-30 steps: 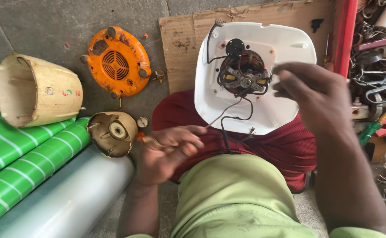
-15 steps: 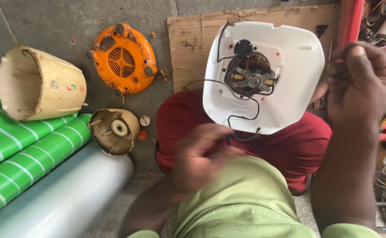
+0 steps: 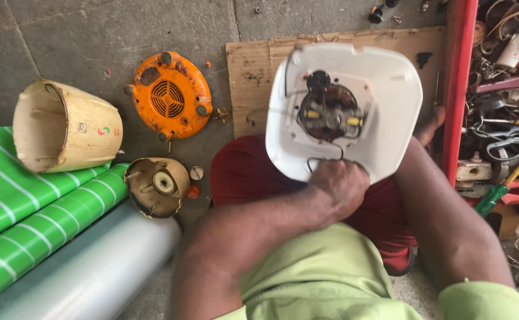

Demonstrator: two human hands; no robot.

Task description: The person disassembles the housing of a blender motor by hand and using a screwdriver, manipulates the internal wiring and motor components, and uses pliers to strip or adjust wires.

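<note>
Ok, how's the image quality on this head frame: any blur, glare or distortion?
Head view: soft, even daylight, no harsh shadows; the white plastic appliance housing is bright, nearly washed out; the left hand gripping its lower edge is sharp; the green striped rolls bow slightly at the frame edge.

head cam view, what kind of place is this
Probably a small appliance repair spot, worked on the floor. The left hand and right hand hold an opened white housing with its motor bared; an orange base cover lies nearby, a red tool tray alongside.
</note>
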